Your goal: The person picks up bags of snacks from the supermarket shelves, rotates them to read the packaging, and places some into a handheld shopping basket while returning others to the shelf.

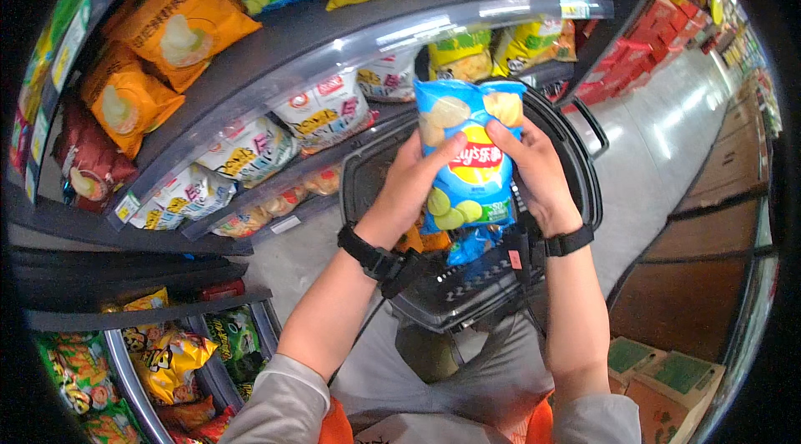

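Note:
A blue bag of Lay's potato chips point(472, 190) is held upright between both hands, its printed front facing me. My left hand point(410, 178) grips its left side, with the thumb across the front. On the opposite side my right hand point(537, 165) holds it the same way. Beneath the bag stands a black plastic shopping basket point(454, 312), partly hidden by the bag and my forearms. Inside it lie a blue snack bag point(475, 247) and an orange package point(435, 239), both mostly covered from view.
Snack shelves with a clear front lip point(400, 37) curve along the left and top, holding orange bags point(184, 34) and white bags point(322, 109). Lower left is a bin with yellow snack bags point(172, 362). Cardboard boxes point(666, 391) stand lower right, beside the grey floor point(651, 131).

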The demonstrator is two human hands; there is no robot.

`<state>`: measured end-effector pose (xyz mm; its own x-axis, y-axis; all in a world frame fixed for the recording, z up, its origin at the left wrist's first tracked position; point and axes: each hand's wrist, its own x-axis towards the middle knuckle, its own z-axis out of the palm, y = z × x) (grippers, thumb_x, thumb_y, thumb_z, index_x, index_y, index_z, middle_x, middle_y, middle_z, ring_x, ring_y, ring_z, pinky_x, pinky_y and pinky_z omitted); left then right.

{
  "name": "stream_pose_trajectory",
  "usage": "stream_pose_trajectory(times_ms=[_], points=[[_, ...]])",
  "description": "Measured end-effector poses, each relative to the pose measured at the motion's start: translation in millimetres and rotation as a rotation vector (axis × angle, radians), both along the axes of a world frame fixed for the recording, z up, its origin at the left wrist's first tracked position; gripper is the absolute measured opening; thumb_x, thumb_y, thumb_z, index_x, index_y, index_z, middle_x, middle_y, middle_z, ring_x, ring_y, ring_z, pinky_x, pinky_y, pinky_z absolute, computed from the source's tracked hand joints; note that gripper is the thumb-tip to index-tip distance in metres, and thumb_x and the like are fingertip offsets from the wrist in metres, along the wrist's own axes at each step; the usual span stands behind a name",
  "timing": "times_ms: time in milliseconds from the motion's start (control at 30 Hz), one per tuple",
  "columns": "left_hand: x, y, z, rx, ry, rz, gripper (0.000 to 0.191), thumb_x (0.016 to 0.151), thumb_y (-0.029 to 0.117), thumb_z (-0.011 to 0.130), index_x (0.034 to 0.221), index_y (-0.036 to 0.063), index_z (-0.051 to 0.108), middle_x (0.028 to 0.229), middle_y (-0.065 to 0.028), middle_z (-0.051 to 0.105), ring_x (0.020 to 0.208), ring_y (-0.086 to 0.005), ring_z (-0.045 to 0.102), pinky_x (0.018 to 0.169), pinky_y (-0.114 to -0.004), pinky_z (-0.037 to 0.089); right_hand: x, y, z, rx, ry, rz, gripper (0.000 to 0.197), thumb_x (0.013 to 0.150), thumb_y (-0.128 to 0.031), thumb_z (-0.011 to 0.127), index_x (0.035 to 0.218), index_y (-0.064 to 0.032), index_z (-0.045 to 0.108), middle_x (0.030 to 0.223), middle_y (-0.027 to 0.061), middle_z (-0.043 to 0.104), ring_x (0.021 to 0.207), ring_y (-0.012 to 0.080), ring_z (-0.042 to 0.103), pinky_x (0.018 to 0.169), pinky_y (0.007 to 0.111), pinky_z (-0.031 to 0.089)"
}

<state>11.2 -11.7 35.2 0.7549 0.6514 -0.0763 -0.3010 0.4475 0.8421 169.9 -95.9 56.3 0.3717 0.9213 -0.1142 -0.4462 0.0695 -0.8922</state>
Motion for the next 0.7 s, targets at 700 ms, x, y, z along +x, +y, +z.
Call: stream_pose_trajectory(times_ms=[700], points=[[-35, 4, 47, 0.140, -0.197, 0.490, 0.043, 0.093, 0.021, 0.070, 0.126, 0.0020, 0.049, 0.114, -0.0091, 0.062, 0.106, -0.0153, 0.061, 0.093, -0.029, 0.050, -52, 1, 55, 0.044, -0.452, 0.165, 0.052, 0.087, -0.011, 0.076, 0.131, 0.0005, 0.050, 0.120, 0.0084, 0.063, 0.107, 0.0128, 0.060, 0.092, 0.029, 0.050]])
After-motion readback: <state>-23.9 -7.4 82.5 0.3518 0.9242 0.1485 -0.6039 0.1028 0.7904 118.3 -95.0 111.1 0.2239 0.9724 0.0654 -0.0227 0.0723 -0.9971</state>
